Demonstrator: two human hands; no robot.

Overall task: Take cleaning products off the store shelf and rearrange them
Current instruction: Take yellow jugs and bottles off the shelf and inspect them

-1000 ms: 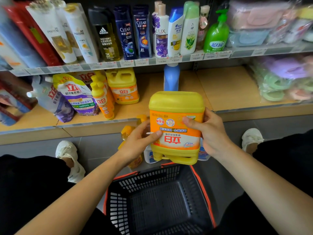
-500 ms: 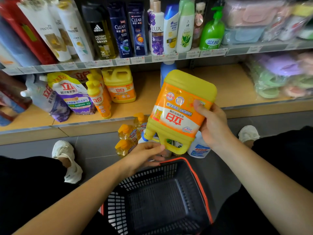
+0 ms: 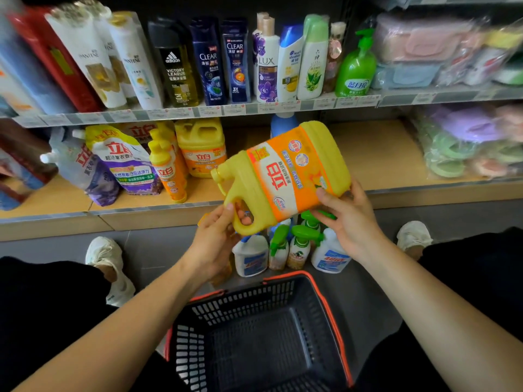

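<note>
A large yellow detergent jug (image 3: pixel 285 174) with an orange label lies tilted on its side in the air in front of the lower shelf (image 3: pixel 376 154), cap pointing left. My left hand (image 3: pixel 218 239) grips its handle, fingers curled through the loop. My right hand (image 3: pixel 348 219) holds the jug's base end from below. A second yellow jug (image 3: pixel 202 148), a yellow pump bottle (image 3: pixel 167 171) and refill pouches (image 3: pixel 124 162) stand on the lower shelf at the left.
A black basket with an orange rim (image 3: pixel 325 301) sits on the floor below my hands. Several spray bottles (image 3: pixel 294 247) stand on the floor between basket and shelf. Shampoo bottles (image 3: pixel 235 63) line the upper shelf. My white shoes (image 3: pixel 107 258) flank the basket.
The jug has turned from upside down to lying on its side, cap to the left. My left hand went from its label to off it, and now grips the handle.
</note>
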